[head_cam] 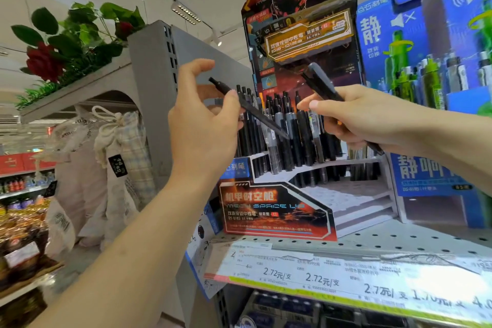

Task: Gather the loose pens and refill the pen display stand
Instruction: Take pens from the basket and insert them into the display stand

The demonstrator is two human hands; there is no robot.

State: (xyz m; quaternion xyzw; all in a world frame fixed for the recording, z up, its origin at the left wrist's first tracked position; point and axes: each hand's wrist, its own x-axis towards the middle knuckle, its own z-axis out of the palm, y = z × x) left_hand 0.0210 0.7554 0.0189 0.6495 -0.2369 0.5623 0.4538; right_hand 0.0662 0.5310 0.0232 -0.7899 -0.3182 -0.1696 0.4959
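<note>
Pens (287, 125) are being stood upright in the back row of the stand (277, 210) on the shelf (372, 242). In the head view, one black pen (247, 108) is being pinched at its middle by the left hand (205, 125), tilted, tip toward the row; another pen (323, 85) is being gripped by the right hand (356, 117). For a clean refill, the left pen is probably best being turned upright over a free slot before being lowered, neighbours being left undisturbed
</note>
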